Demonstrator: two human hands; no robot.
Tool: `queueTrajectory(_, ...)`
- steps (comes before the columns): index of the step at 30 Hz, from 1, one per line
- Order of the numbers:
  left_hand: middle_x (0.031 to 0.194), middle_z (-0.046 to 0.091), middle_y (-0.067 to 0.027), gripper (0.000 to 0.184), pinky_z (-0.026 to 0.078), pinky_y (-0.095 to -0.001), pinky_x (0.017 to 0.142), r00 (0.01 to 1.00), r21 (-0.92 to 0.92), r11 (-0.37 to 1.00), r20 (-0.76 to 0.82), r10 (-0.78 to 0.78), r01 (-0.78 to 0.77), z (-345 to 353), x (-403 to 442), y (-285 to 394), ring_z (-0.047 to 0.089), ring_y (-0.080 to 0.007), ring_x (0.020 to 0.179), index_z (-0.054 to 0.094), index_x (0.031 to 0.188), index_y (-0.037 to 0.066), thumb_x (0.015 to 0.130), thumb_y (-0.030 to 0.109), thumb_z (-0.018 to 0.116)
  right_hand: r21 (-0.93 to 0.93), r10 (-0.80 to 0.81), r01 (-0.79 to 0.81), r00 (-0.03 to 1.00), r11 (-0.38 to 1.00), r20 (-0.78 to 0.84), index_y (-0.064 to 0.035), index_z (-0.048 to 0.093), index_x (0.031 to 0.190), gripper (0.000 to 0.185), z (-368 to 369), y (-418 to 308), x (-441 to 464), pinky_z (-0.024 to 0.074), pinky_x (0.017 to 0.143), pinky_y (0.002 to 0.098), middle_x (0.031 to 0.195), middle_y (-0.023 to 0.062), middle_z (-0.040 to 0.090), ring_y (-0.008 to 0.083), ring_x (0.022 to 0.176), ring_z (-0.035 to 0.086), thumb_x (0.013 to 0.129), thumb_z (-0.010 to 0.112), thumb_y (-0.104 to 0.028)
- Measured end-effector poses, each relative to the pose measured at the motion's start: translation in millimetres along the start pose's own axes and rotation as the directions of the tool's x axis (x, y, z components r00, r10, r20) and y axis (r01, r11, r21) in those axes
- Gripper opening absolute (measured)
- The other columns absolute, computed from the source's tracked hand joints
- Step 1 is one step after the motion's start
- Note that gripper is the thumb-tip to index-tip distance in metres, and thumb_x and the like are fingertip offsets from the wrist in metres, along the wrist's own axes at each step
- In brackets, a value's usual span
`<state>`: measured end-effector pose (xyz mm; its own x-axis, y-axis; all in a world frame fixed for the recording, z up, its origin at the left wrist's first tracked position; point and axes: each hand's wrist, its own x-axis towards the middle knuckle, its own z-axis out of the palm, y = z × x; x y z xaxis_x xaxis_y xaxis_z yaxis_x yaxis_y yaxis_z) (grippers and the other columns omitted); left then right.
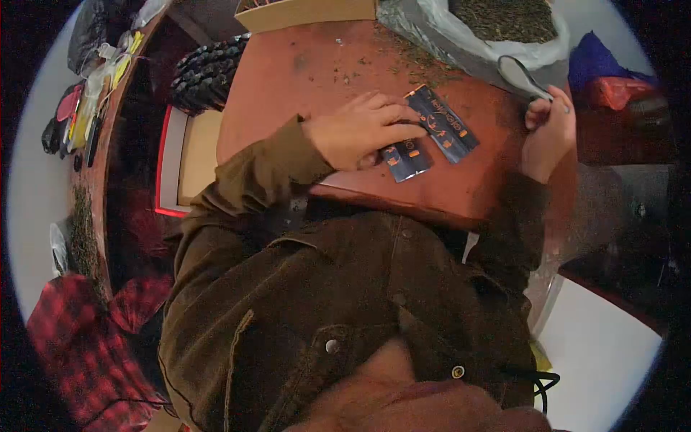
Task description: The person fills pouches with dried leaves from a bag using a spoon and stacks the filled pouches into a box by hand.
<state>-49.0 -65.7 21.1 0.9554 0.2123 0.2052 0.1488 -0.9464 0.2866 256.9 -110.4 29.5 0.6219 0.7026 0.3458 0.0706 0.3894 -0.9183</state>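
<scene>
Grips a spoon (520, 74) in the right hand (553, 131), closed round the handle near the right edge of a reddish-brown table (277, 93). Aims the spoon's bowl up and leftward, overlapping in view the near wall of a large plastic bag (491, 49); cannot tell whether touching it.

Rests the left hand (360, 133) over the inner edges of two black foil sachets with orange print, fingers bent. Cannot tell whether pinched on either or only pressing down.

Lie flat, both, near the front of the table: upper sachet (442, 124) slanting down to the right, lower sachet (409, 163) just beside it, partly hidden beneath the left hand.

Behind, at the far right of the tabletop, open-mouthed bag filled with dry brown loose material (504, 18). Scattered in front of it, brown crumbs (421, 72).

At the far edge, a cardboard box (306, 16), cut off by the frame. Beyond the left edge, stacked shiny black packets (209, 72), above a red-rimmed open box (198, 158).
</scene>
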Motion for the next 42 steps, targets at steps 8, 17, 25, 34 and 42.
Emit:
queueTrajectory(8, 0.115, 0.047, -0.0147, 0.067, 0.039, -0.0426, 0.096, 0.984, -0.014, 0.984, -0.027, -0.175, 0.175, -12, 5, -1, 0.045, -0.0346, 0.110, 0.047, 0.124, 0.006, 0.059, 0.003, 0.068, 0.074, -0.010, 0.006, 0.999, 0.997, 0.048, 0.0018, 0.055, 0.107, 0.026, 1, -5, -6, 0.0380, 0.047, 0.0215, 0.065, 0.0051, 0.060, 0.0087, 0.051, 0.048, 0.097, 0.044, -0.020)
queueTrajectory(17, 0.107, 0.048, -0.0157, 0.054, 0.041, -0.0376, 0.091, 0.780, -0.313, 0.943, -0.559, -0.279, 0.113, -14, 41, -26, 0.048, -0.0325, 0.103, 0.050, 0.114, 0.002, 0.063, 0.007, 0.068, 0.164, 0.008, -0.044, 0.978, 0.986, 0.210, -0.0020, 0.055, 0.104, 0.025, 17, -21, -29, 0.0379, 0.048, 0.0190, 0.064, 0.0032, 0.058, 0.0063, 0.053, 0.049, 0.100, 0.041, -0.022)
queueTrajectory(25, 0.107, 0.049, -0.0165, 0.056, 0.039, -0.0383, 0.094, 0.708, -0.207, 0.966, -0.660, -0.253, 0.152, 0, 86, -27, 0.048, -0.0332, 0.104, 0.049, 0.116, 0.002, 0.063, 0.006, 0.067, 0.168, -0.080, 0.049, 0.980, 0.985, 0.183, -0.0019, 0.056, 0.104, 0.023, 11, -18, -31, 0.0387, 0.049, 0.0191, 0.066, 0.0029, 0.060, 0.0055, 0.054, 0.050, 0.100, 0.042, -0.019)
queueTrajectory(34, 0.109, 0.049, -0.0177, 0.058, 0.040, -0.0416, 0.094, 0.714, -0.265, 0.955, -0.643, -0.277, 0.132, 15, 90, -12, 0.047, -0.0371, 0.106, 0.049, 0.117, 0.002, 0.062, 0.007, 0.070, 0.029, -0.029, 0.022, 0.957, 0.999, 0.288, -0.0025, 0.056, 0.102, 0.022, 21, -18, -38, 0.0393, 0.050, 0.0185, 0.067, 0.0017, 0.061, 0.0040, 0.056, 0.051, 0.100, 0.042, -0.019)
queueTrajectory(42, 0.106, 0.052, -0.0153, 0.054, 0.042, -0.0411, 0.091, 0.707, -0.263, 0.957, -0.653, -0.272, 0.126, 18, 82, -20, 0.050, -0.0350, 0.104, 0.053, 0.111, 0.004, 0.061, 0.008, 0.072, 0.062, 0.118, -0.150, 0.926, 0.987, 0.359, -0.0043, 0.055, 0.103, 0.023, 19, -16, -33, 0.0368, 0.049, 0.0184, 0.065, 0.0019, 0.060, 0.0046, 0.056, 0.051, 0.100, 0.041, -0.023)
